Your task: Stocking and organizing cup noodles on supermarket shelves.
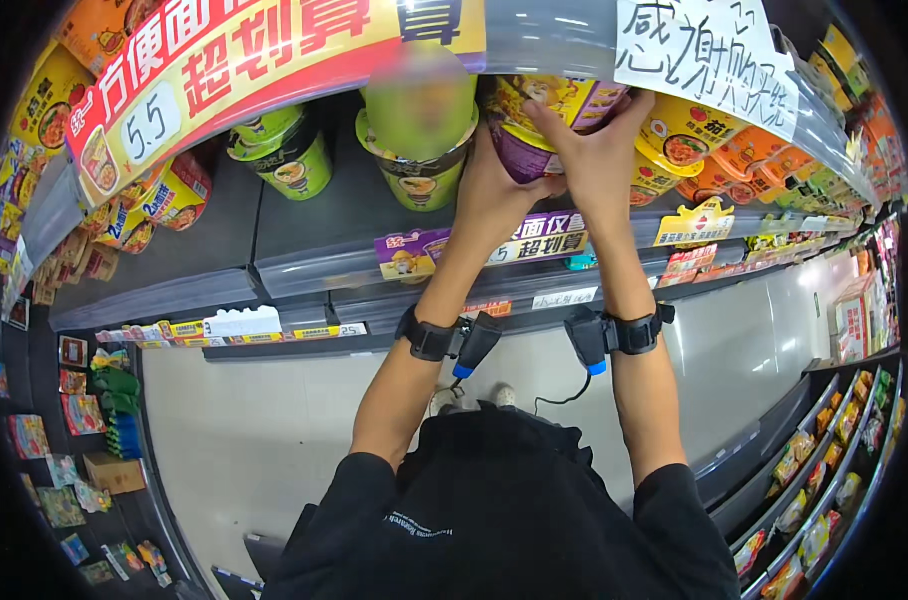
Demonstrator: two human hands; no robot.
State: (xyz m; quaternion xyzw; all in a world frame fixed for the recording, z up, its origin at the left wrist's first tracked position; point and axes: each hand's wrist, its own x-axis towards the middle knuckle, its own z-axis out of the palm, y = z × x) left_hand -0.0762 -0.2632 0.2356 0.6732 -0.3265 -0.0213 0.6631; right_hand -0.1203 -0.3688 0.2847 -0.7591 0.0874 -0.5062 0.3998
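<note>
Two purple-and-yellow instant noodle cups are stacked one on the other, between my hands on the shelf. My left hand is wrapped around the lower cup from the left and below. Against the right side of the stack is my right hand, its thumb across the front of the upper cup. Whether the stack rests on the shelf board or is lifted cannot be told. To the left stands a stack of green noodle cups, its top blurred. Yellow noodle cups stand close to my right hand.
The upper shelf's edge, with price signs, overhangs my hands. More green cups stand farther left, orange cups farther right. Below my forearms runs the lower shelf's edge. Behind on the right is a rack of packaged snacks.
</note>
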